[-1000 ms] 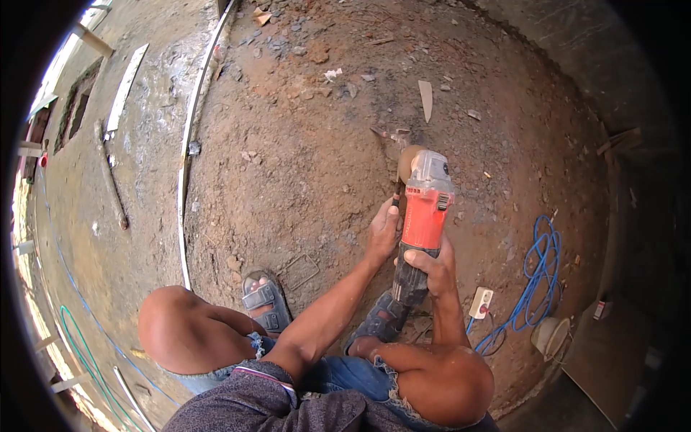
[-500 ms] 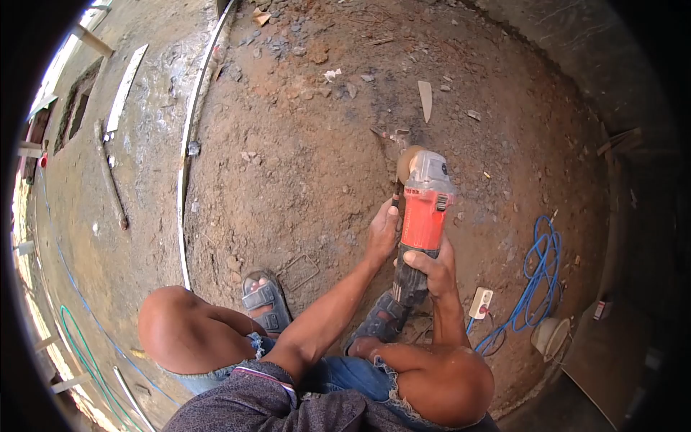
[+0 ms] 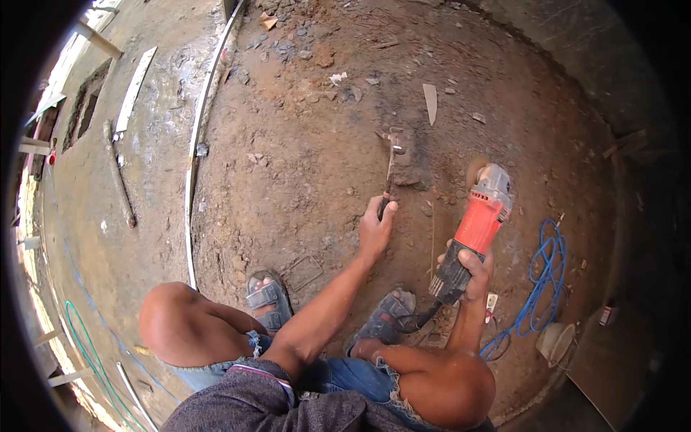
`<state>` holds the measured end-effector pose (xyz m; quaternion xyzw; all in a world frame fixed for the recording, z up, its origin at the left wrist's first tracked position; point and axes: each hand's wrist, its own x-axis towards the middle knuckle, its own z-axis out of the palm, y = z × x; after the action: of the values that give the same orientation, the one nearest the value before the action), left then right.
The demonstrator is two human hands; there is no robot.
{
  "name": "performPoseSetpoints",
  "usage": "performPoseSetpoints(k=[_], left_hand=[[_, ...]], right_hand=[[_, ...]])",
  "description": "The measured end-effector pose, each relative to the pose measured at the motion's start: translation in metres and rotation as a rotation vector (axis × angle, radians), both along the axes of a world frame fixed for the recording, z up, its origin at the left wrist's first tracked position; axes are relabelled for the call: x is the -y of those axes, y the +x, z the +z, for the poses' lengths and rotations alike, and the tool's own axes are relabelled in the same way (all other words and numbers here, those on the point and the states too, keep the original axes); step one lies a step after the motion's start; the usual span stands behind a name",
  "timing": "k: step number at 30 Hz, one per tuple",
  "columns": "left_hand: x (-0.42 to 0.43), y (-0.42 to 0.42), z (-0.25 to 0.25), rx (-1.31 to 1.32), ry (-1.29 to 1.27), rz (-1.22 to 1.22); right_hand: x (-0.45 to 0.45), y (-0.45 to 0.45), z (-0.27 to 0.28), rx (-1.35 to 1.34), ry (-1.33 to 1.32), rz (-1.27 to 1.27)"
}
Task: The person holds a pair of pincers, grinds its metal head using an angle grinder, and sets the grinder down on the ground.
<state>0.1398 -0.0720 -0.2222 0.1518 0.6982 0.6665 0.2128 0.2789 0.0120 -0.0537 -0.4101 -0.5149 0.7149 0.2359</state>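
Note:
My right hand is wrapped round the black rear body of a red angle grinder. The grinder points away from me, with its disc at the far end, blurred, and its cord running back past my foot. My left hand grips the dark handle of a slim hammer-like tool. Its thin metal shaft reaches forward to a crosswise head over the dirt; the head's exact form is hard to make out. A clear gap separates the tool from the grinder's disc.
Rough dirt ground with stones surrounds my sandalled feet. A pointed pale offcut lies ahead. To the right are coiled blue cable and a white socket block. A long metal strip runs along the left.
The grinder has swung right and tilted, away from the tool in my left hand. My left hand has shifted slightly left, and the tool's shaft now shows fully.

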Motion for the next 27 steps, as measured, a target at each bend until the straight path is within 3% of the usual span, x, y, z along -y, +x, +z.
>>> performPoseSetpoints(k=[1, 4, 9, 17, 21, 27], left_hand=[[0.006, -0.012, 0.022, 0.061, -0.159, -0.003], [0.005, -0.049, 0.050, 0.012, -0.299, 0.091], [0.014, -0.105, 0.034, -0.378, -0.269, 0.198], [0.024, -0.143, 0.062, -0.604, -0.281, 0.038], [0.033, -0.161, 0.091, -0.702, -0.345, -0.155], [0.039, -0.184, 0.159, -0.173, -0.430, -0.546]], right_hand=[[-0.001, 0.002, 0.001, 0.005, 0.004, -0.009], [-0.002, 0.010, -0.003, 0.017, 0.004, -0.028], [-0.006, 0.019, -0.010, 0.009, 0.000, -0.032], [-0.011, 0.020, -0.002, 0.005, 0.003, -0.089], [-0.015, 0.026, -0.002, -0.007, 0.002, -0.094], [-0.019, 0.036, -0.010, -0.029, 0.017, -0.084]])
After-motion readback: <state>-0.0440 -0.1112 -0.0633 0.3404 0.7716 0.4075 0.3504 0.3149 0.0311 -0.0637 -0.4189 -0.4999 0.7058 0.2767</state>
